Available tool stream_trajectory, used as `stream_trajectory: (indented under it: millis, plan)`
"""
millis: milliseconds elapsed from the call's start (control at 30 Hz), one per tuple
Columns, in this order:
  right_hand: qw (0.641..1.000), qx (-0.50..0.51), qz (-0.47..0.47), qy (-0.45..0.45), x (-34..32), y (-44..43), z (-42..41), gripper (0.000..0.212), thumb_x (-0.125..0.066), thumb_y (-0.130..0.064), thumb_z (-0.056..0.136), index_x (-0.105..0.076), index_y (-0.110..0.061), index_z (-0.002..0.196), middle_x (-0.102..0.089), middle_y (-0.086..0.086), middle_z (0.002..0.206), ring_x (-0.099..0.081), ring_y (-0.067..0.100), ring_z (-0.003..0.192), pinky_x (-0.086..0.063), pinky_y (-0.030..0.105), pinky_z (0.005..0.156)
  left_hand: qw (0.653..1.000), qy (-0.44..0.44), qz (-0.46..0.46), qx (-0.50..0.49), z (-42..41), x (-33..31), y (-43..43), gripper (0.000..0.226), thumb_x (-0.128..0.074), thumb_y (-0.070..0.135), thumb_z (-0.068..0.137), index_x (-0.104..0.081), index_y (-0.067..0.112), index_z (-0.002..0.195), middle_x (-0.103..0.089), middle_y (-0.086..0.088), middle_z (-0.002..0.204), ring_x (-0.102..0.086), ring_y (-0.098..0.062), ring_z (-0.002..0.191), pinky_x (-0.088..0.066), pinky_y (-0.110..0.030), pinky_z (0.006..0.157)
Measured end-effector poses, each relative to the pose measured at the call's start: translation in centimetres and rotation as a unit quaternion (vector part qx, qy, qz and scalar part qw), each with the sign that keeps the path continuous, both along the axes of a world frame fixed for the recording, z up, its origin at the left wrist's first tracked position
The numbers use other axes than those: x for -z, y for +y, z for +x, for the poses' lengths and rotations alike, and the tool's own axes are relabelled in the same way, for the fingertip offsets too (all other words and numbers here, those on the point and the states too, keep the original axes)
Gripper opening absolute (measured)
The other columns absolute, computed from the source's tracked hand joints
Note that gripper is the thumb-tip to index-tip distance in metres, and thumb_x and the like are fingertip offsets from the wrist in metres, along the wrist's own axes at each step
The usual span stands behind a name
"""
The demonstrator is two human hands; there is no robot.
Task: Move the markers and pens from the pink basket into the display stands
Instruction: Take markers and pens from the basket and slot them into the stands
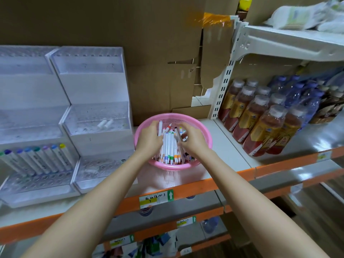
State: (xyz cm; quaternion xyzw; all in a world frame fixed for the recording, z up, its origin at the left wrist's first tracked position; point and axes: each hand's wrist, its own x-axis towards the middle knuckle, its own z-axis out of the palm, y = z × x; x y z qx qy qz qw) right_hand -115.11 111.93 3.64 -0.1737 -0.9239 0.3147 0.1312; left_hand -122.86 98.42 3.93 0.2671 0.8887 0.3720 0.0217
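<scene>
A round pink basket sits on the white shelf and holds several white markers with coloured bands. Both of my hands are inside it. My left hand grips a bunch of markers, one white barrel sticking up past its fingers. My right hand curls round other markers on the right side. Two clear stepped display stands are to the left: the left stand has a row of markers with coloured caps in its lower tier; the right stand has two white pieces lying on its middle tier.
Shrink-wrapped bottles of brown drink and blue-capped bottles fill the shelf to the right. Brown cardboard backs the shelf. An orange shelf edge with price labels runs along the front, with lower shelves beneath.
</scene>
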Motion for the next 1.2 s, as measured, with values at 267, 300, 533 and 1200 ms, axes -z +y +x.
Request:
stream_trajectory:
  millis: [267,300,533,1200]
  plan:
    - [0.996,-0.024,0.003,0.08,-1.5,-1.4,-0.4,0.065,-0.065,0.0,0.085,-0.041,-0.022,0.142,-0.056,0.002,0.099,-0.056,0.02,0.084,-0.05,0.037,0.077,0.987,0.09,0.125,0.052,0.6,-1.4,-1.3,0.05,-0.067,0.01,0.084,-0.051,0.018,0.131,-0.065,-0.001,0.112,-0.062,-0.017,0.082,-0.051,-0.032,0.08]
    - [0.995,-0.026,0.003,0.093,-1.7,-1.7,-0.4,0.064,-0.065,0.0,0.085,-0.043,-0.022,0.14,-0.054,0.0,0.096,-0.054,0.018,0.081,-0.05,0.035,0.075,0.985,0.095,0.135,0.05,0.7,-1.6,-1.5,0.048,-0.067,0.009,0.084,-0.052,0.018,0.129,-0.066,-0.001,0.109,-0.063,-0.017,0.081,-0.052,-0.034,0.079]
    - [0.982,-0.043,-0.04,0.178,-3.4,-4.6,-0.3,0.06,-0.07,0.0,0.081,-0.048,-0.023,0.132,-0.062,0.001,0.091,-0.061,0.017,0.079,-0.053,0.035,0.076,0.972,0.142,0.185,0.01,1.5,-3.3,-3.8,0.039,-0.065,0.006,0.085,-0.052,0.015,0.121,-0.055,0.008,0.084,-0.053,-0.003,0.067,-0.04,-0.013,0.064]
    - [0.958,-0.165,-0.085,0.218,-4.8,-19.4,-4.4,0.058,-0.073,-0.003,0.08,-0.048,-0.02,0.13,-0.053,-0.005,0.085,-0.057,0.005,0.063,-0.041,0.007,0.056,0.962,0.182,0.187,-0.081,-0.5,-4.0,-20.8,0.042,-0.069,0.016,0.086,-0.053,0.017,0.124,-0.061,0.001,0.087,-0.063,-0.014,0.072,-0.053,-0.03,0.068]
